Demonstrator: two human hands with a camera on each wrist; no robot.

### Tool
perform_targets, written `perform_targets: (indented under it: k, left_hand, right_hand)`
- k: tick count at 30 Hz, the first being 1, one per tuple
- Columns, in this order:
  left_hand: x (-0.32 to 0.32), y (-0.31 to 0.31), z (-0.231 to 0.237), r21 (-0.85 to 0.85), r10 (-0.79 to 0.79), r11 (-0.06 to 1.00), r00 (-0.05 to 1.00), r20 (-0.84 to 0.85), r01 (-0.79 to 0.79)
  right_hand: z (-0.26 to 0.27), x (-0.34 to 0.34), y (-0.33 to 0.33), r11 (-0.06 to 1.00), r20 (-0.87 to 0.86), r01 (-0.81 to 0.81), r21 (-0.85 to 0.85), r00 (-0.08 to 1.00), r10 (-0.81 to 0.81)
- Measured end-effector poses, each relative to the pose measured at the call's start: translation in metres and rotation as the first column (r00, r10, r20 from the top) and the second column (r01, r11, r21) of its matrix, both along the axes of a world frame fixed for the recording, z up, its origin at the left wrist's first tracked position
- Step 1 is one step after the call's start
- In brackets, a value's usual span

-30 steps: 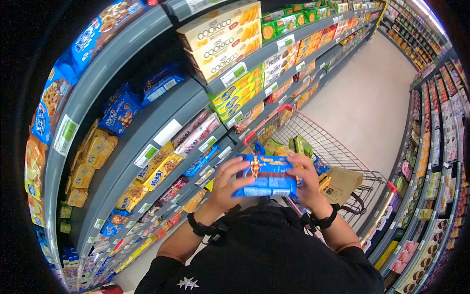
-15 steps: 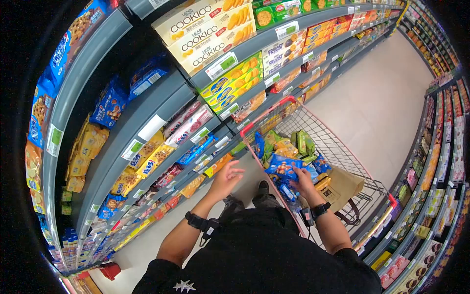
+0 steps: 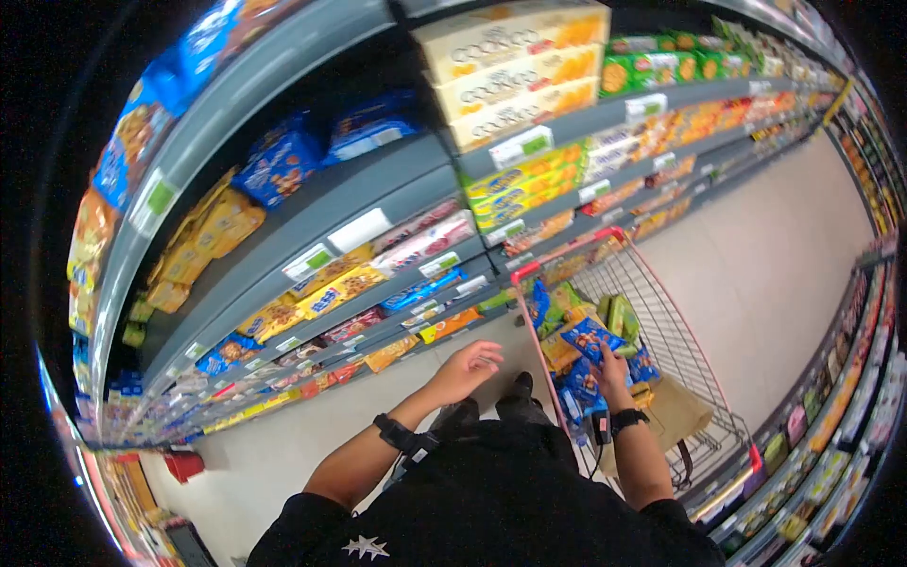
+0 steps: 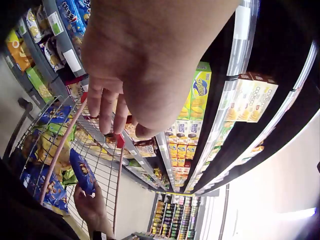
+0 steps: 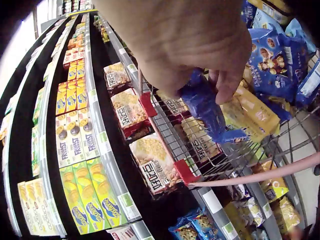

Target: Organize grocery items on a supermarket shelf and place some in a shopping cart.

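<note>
The right hand [image 3: 614, 373] pinches a blue snack bag [image 3: 591, 338] by its edge, above the goods in the shopping cart. In the right wrist view the thumb and fingers of that hand [image 5: 200, 55] hold the crinkled blue bag [image 5: 202, 107]. More blue packs [image 5: 272, 65] and a yellow pack [image 5: 257, 112] lie in the cart beside it. Away to the left, the left hand [image 3: 465, 371] hangs in the air outside the cart, fingers loosely bent and holding nothing; in the left wrist view its fingers [image 4: 106, 107] are relaxed.
Shelves of biscuits run along the left and top, with stacked cream boxes [image 3: 524, 80] and yellow packs [image 3: 326, 295]. The cart's red-edged wire basket [image 3: 675, 326] stands in the aisle, a brown paper bag [image 3: 675, 411] inside. A red container [image 3: 184, 465] sits on the floor at lower left.
The left hand has let go of the blue pack and moved away left. The right hand has lowered the pack into the cart area. The head view has shifted, showing more floor.
</note>
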State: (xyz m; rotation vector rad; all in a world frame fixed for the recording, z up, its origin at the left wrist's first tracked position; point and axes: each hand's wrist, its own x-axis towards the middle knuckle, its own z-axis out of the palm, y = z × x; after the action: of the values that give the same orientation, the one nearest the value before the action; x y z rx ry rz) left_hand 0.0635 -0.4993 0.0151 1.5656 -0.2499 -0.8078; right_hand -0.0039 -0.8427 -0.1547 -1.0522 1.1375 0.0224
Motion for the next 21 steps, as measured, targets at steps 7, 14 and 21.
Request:
perform_targets:
  k: [7,14,21]
  left_hand:
    - [0.003,0.045,0.005,0.017,0.099,0.995,0.992,0.077,-0.100]
    - [0.016,0.113,0.018,-0.016,0.220,0.975,0.958,0.185,-0.221]
    - [0.039,0.207,0.103,-0.174,0.508,0.856,0.728,0.460,-0.487]
  right_hand:
    - [-0.041,0.024,0.002,0.996,0.028,-0.090,0.006,0.996,0.090]
    - [-0.027,0.069,0.048,0.652,-0.033,-0.217,-0.726,0.959,0.282]
    - [0.179,0.143,0.205,0.750,0.508,-0.408,-0.520,0.558,0.656]
